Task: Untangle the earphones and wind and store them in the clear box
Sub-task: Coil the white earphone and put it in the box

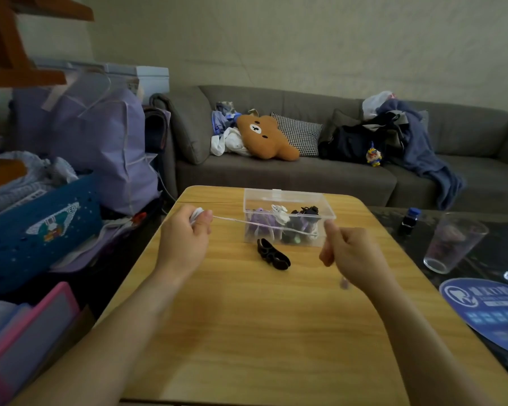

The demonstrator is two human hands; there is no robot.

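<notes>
My left hand [185, 232] gripped the half-wound white cord [247, 221], my right hand [346, 247] pinched its tail; boxing [288, 197] remained.

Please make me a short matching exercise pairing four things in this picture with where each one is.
Things:
1. white earphone cord
2. black wound bundle
3. clear box
4. drinking glass

Places:
A. on the dark table to the right
B. stretched between the left hand and right hand
C. at the far side of the wooden table, holding several earphones
D. lying on the wood just in front of the box

Pairs: 1-B, 2-D, 3-C, 4-A
</notes>
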